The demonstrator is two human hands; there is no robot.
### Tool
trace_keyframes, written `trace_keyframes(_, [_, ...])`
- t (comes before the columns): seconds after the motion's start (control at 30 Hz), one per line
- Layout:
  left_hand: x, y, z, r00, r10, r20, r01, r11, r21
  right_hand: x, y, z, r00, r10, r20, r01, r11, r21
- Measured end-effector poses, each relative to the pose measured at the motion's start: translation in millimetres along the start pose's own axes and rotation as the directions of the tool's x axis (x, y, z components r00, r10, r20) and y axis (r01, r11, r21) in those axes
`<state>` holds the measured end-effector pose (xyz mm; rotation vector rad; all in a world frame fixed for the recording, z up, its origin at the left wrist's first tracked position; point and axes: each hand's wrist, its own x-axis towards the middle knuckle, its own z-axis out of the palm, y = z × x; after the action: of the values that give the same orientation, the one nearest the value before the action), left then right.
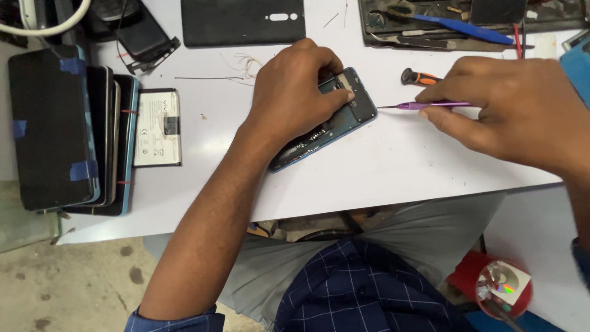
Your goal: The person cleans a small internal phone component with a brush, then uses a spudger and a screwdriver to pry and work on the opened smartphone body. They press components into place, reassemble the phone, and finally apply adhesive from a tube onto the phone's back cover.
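Observation:
An opened blue phone (347, 117) with its back cover off lies tilted on the white table (381, 166), its inner parts showing. My left hand (295, 92) rests over it, fingertips pressing on its upper end. My right hand (516, 110) holds a thin purple screwdriver (424, 106), whose metal tip points left and stops just to the right of the phone's edge. Much of the phone's middle is hidden under my left hand.
A stack of phones with blue tape (67, 129) stands at the left, a loose battery (158, 127) beside it. A black back cover (243, 21) lies at the top. An orange-handled driver (418, 77) and a tool tray (455, 27) sit at top right. A disc (504, 283) lies below the table.

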<state>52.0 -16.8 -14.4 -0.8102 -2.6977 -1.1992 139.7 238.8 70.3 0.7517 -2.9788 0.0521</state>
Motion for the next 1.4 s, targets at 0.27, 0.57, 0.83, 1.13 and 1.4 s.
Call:
trace_keyframes(0.27, [1.4, 4.8, 1.7, 1.000, -0.021, 0.023, 0.021, 1.000, 0.006, 13.3, -3.3, -18.5, 0.990, -0.073, 0.123, 0.104, 0.957, -0.269])
trace_keyframes(0.57, [1.8, 2.8, 3.9, 0.999, -0.030, 0.019, 0.030, 1.000, 0.006, 16.4, -3.1, -15.6, 0.984, -0.082, 0.156, 0.127, 0.944, -0.306])
trace_keyframes(0.83, [2.5, -0.4, 6.2, 1.000, -0.023, 0.015, 0.023, 1.000, 0.008, 17.9, -2.8, -12.7, 0.987, -0.099, 0.128, 0.134, 0.944, -0.302])
trace_keyframes(1.13, [2.3, -3.0, 7.3, 1.000, -0.011, 0.005, 0.011, 1.000, 0.007, 18.6, -3.1, -12.2, 0.984, -0.112, 0.138, 0.148, 0.945, -0.291])
trace_keyframes(1.4, [2.0, -2.7, 7.4, 1.000, 0.008, -0.003, -0.008, 1.000, 0.015, 26.4, -12.7, -21.5, 0.975, -0.139, 0.174, 0.186, 0.936, -0.297])
